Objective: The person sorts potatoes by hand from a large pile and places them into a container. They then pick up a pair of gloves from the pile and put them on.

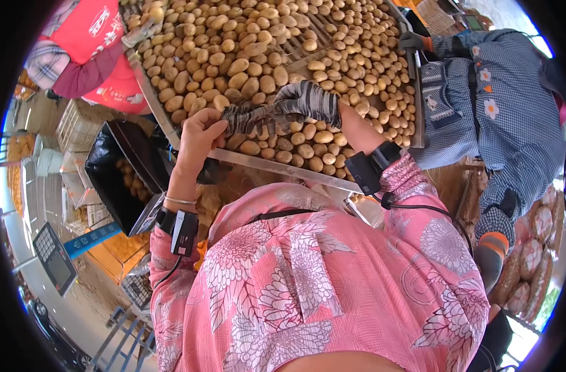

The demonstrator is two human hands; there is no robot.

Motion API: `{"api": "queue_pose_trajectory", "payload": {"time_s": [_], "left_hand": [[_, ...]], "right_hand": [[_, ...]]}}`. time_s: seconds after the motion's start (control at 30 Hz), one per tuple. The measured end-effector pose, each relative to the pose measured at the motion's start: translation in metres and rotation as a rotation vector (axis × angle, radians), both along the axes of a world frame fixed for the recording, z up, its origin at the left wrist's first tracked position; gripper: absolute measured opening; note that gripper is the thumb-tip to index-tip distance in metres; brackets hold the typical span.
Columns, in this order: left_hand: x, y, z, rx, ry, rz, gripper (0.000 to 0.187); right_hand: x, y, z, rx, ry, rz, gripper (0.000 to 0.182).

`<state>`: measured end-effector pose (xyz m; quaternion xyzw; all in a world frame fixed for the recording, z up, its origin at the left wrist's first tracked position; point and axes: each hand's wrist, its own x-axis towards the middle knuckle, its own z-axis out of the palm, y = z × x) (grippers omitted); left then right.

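Observation:
My left hand (202, 131) is bare, its thumb and fingers pinched on a grey-and-black striped glove (249, 119). Gloved in the same striped knit, my right hand (311, 102) reaches in from the right, its fingers curled at the other end of that loose glove. Both hands are above the near edge of a sorting table heaped with potatoes (239, 65). What the right fingers grip is partly hidden by the similar stripes.
The table's metal rim (283, 172) runs just before my body. A black-lined crate (118, 167) of potatoes and a scale (55, 257) are at left. A person in red (97, 37) works at upper left, another in blue checks (512, 93) at right.

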<state>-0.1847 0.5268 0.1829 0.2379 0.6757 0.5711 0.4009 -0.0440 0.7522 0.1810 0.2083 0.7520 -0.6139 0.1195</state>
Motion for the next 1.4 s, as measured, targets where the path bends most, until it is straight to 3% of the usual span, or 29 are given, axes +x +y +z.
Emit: {"api": "queue_pose_trajectory", "payload": {"time_s": [0.2,0.33,0.47,0.6,0.67,1.07,1.23,1.33,1.4], "left_hand": [[0.010,0.000,-0.001,0.003,-0.133,-0.142,0.010],[0.020,0.001,-0.002,-0.049,-0.151,-0.124,0.011],[0.027,0.001,-0.008,-0.005,-0.187,-0.183,0.013],[0.029,-0.002,-0.015,0.064,-0.246,-0.169,0.019],[0.034,0.001,-0.014,0.069,-0.269,-0.184,0.022],[0.043,0.007,-0.008,0.036,-0.267,-0.203,0.023],[0.027,-0.003,-0.016,0.058,-0.314,-0.130,0.023],[0.023,-0.008,-0.015,0.063,-0.335,-0.058,0.020],[0.017,-0.014,-0.021,0.090,-0.360,0.021,0.015]], "right_hand": [[0.002,0.007,-0.013,0.003,0.013,0.005,0.015],[0.003,0.010,-0.020,0.429,0.126,0.099,0.023],[0.003,0.010,-0.018,0.341,-0.006,0.122,0.027],[0.006,0.012,-0.025,0.434,0.056,0.195,0.027],[0.012,0.011,-0.025,0.171,-0.050,0.117,0.028],[0.013,0.016,-0.018,0.311,-0.074,0.255,0.029],[-0.024,0.026,-0.035,0.340,0.016,0.317,0.028],[-0.038,0.023,-0.039,0.130,-0.100,0.193,0.025],[-0.043,0.016,-0.031,0.216,-0.077,0.156,0.022]]}}
